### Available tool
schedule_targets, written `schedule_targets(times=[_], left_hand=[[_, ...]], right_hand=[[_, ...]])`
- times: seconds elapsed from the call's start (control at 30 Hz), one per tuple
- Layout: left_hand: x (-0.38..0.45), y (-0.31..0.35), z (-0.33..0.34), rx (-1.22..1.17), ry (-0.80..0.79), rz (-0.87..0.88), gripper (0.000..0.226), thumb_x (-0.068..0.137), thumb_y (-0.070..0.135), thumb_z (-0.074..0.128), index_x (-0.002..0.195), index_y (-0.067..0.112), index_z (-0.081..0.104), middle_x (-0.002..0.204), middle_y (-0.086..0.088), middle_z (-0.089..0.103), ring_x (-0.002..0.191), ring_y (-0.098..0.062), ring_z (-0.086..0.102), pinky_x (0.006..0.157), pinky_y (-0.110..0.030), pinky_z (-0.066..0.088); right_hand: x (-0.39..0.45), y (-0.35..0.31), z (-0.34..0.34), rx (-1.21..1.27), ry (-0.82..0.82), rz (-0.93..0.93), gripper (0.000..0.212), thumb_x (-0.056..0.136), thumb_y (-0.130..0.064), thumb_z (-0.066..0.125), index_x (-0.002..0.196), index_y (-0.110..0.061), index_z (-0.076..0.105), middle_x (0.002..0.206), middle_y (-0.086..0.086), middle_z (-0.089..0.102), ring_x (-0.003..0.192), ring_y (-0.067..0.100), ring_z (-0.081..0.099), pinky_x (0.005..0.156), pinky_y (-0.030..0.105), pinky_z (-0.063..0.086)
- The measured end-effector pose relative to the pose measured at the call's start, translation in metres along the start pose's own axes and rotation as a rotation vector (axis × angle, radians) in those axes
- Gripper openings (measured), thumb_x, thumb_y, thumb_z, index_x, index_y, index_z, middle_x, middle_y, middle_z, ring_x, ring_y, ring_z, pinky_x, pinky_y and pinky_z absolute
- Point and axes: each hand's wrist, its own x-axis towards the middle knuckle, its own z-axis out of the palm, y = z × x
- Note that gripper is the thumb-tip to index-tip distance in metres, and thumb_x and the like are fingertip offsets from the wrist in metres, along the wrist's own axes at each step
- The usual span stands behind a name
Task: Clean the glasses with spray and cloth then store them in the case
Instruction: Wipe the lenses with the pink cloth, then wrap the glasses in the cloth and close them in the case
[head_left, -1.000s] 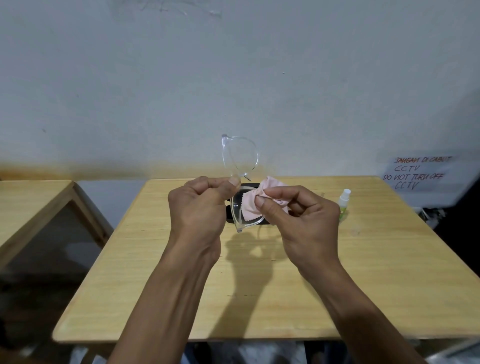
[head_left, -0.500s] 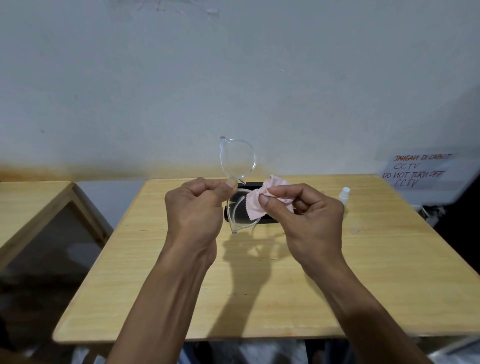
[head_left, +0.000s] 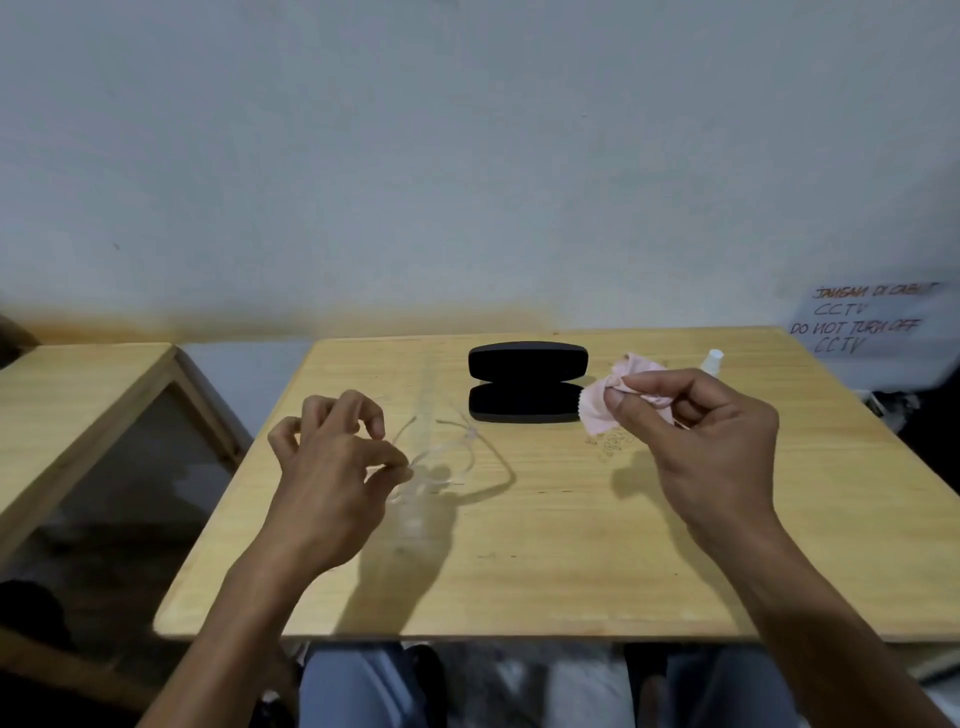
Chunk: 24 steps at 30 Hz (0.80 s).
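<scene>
The clear-framed glasses (head_left: 441, 457) are low over the wooden table (head_left: 545, 545), blurred by motion, with my left hand (head_left: 337, 467) pinching them at one end. My right hand (head_left: 696, 431) is off to the right, apart from the glasses, and grips a crumpled pink cloth (head_left: 613, 400). The black glasses case (head_left: 527, 382) lies open near the table's far edge, between my two hands. A small spray bottle (head_left: 711, 361) with a white cap stands at the far right, partly hidden behind my right hand.
A second wooden table (head_left: 78, 405) stands to the left across a gap. A handwritten paper sign (head_left: 862, 322) hangs on the wall at the far right. My knees show under the near table edge.
My hands have separated and dropped. The left hand brought the glasses down from in front of the case to the table surface; the right hand pulled the cloth off the lens and moved right.
</scene>
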Motion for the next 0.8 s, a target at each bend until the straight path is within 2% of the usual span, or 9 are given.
schedule_targets(times=[0.1, 0.23, 0.33, 0.47, 0.57, 0.7, 0.8], left_hand=[[-0.006, -0.012, 0.007, 0.152, -0.095, 0.038, 0.008, 0.082, 0.036, 0.073, 0.083, 0.032, 0.079, 0.104, 0.014, 0.04, 0.11, -0.014, 0.032, 0.089, -0.032, 0.01], [-0.009, -0.017, 0.019, 0.28, -0.214, 0.071, 0.018, 0.09, 0.039, 0.063, 0.096, 0.032, 0.078, 0.116, 0.013, 0.04, 0.119, -0.015, 0.023, 0.097, -0.038, 0.012], [-0.009, -0.022, 0.023, 0.296, -0.19, 0.1, 0.012, 0.086, 0.036, 0.068, 0.09, 0.032, 0.079, 0.115, 0.011, 0.044, 0.116, -0.016, 0.025, 0.096, -0.04, 0.014], [-0.007, -0.029, 0.024, 0.289, -0.163, 0.103, 0.008, 0.082, 0.037, 0.073, 0.086, 0.034, 0.08, 0.113, 0.01, 0.049, 0.115, -0.016, 0.029, 0.096, -0.043, 0.018], [-0.006, -0.033, 0.024, 0.269, -0.178, 0.083, 0.015, 0.083, 0.044, 0.069, 0.092, 0.036, 0.079, 0.117, 0.014, 0.048, 0.118, -0.016, 0.031, 0.097, -0.042, 0.016], [-0.006, -0.037, 0.023, 0.221, -0.188, 0.079, 0.028, 0.081, 0.053, 0.066, 0.102, 0.037, 0.077, 0.123, 0.017, 0.047, 0.121, -0.014, 0.03, 0.1, -0.04, 0.013], [-0.006, -0.028, 0.02, 0.1, -0.107, 0.075, 0.041, 0.075, 0.063, 0.061, 0.102, 0.036, 0.076, 0.119, 0.018, 0.048, 0.117, -0.013, 0.034, 0.097, -0.035, 0.013]], right_hand=[[-0.003, 0.003, -0.003, -0.018, 0.0, 0.02, 0.014, 0.075, -0.008, 0.084, 0.083, -0.017, 0.077, 0.084, -0.011, 0.079, 0.078, 0.004, 0.074, 0.073, 0.014, 0.054], [-0.01, 0.009, -0.001, -0.031, -0.006, 0.053, 0.016, 0.075, -0.009, 0.085, 0.083, -0.02, 0.077, 0.084, -0.009, 0.079, 0.084, 0.01, 0.076, 0.077, 0.019, 0.056], [-0.014, 0.01, 0.0, -0.028, -0.02, 0.064, 0.017, 0.075, -0.009, 0.084, 0.083, -0.021, 0.076, 0.084, -0.013, 0.079, 0.086, 0.007, 0.076, 0.079, 0.018, 0.056], [-0.019, 0.013, 0.0, -0.012, -0.024, 0.09, 0.017, 0.075, -0.008, 0.085, 0.081, -0.021, 0.076, 0.083, -0.005, 0.08, 0.082, 0.011, 0.076, 0.077, 0.022, 0.057], [-0.021, 0.016, 0.002, -0.015, -0.024, 0.121, 0.018, 0.074, -0.007, 0.085, 0.079, -0.022, 0.077, 0.083, 0.0, 0.08, 0.08, 0.015, 0.074, 0.08, 0.031, 0.057], [-0.023, 0.018, 0.004, -0.004, -0.046, 0.17, 0.017, 0.075, -0.006, 0.085, 0.079, -0.02, 0.076, 0.08, -0.003, 0.08, 0.076, 0.011, 0.074, 0.08, 0.031, 0.057], [-0.024, 0.018, 0.005, 0.024, -0.054, 0.205, 0.016, 0.075, -0.006, 0.084, 0.078, -0.02, 0.076, 0.08, 0.0, 0.08, 0.074, 0.013, 0.074, 0.078, 0.033, 0.058]])
